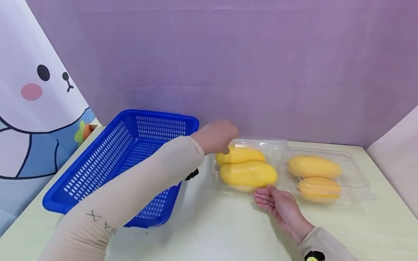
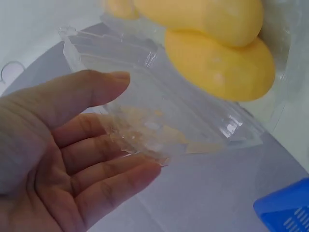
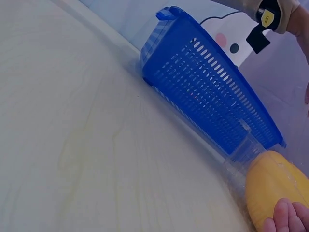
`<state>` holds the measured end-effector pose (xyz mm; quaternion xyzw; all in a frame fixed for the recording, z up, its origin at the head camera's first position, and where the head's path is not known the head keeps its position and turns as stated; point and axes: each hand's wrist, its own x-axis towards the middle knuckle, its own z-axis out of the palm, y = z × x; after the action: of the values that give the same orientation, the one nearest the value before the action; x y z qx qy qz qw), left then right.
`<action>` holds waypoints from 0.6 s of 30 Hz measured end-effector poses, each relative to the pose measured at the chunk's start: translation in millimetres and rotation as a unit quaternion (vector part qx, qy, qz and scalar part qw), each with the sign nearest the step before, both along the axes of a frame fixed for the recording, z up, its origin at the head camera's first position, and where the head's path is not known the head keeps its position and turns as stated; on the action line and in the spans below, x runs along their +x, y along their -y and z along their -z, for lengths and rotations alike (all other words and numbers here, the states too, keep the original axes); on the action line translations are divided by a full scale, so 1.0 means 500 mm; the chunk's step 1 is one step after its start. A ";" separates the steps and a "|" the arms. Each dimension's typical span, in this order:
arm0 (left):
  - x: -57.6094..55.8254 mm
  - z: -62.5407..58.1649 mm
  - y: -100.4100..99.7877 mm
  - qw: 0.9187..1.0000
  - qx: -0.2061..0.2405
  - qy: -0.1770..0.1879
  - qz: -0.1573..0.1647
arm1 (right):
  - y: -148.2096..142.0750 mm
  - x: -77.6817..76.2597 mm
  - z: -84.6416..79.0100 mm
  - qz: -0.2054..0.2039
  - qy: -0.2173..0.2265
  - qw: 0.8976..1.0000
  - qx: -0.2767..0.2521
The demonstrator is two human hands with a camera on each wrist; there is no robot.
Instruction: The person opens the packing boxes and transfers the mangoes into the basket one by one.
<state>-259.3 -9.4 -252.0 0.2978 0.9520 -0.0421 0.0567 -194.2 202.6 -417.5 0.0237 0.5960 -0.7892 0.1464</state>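
Note:
Two yellow mango-shaped fruits (image 1: pixel 248 173) lie side by side in a clear plastic box (image 1: pixel 276 148), right of the blue basket. At the box's back left corner is my left hand (image 1: pixel 217 136). Its fingers stretch along the plastic wall in the left wrist view, partly seen through it, with the thumb (image 2: pixel 104 87) held apart from them. My right hand (image 1: pixel 281 206) is at the front of the box, fingers nearly straight and close to the nearer fruit. Whether they touch it or the plastic, I cannot tell.
A blue perforated basket (image 1: pixel 183 121) stands on the left of the pale table (image 1: pixel 220 242). On the right, clear plastic (image 1: pixel 356 180) surrounds a yellow fruit (image 1: pixel 314 167) and an orange ridged fruit (image 1: pixel 319 189). A purple cloth (image 1: pixel 239 57) hangs behind the table.

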 end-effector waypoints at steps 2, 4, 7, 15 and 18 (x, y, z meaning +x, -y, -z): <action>-0.007 -0.004 0.005 1.000 0.013 -0.007 -0.004 | 0.001 -0.001 0.000 0.000 0.000 1.000 0.000; -0.015 -0.008 0.011 0.999 0.028 -0.013 -0.011 | 0.002 -0.003 0.000 -0.002 0.000 1.000 0.000; -0.025 -0.013 0.019 0.998 0.055 -0.017 -0.025 | 0.005 -0.004 0.000 -0.006 0.000 1.000 0.000; -0.053 -0.023 0.036 0.990 0.123 -0.054 -0.046 | 0.016 -0.008 0.005 -0.013 0.001 1.000 -0.007; -0.063 -0.023 0.044 0.984 0.148 -0.081 -0.051 | 0.018 -0.010 0.005 -0.015 0.001 1.000 -0.008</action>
<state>-290.9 -31.2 -240.5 0.2493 0.9632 0.0783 -0.0631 -199.4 193.7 -420.0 0.0141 0.5894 -0.7918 0.1594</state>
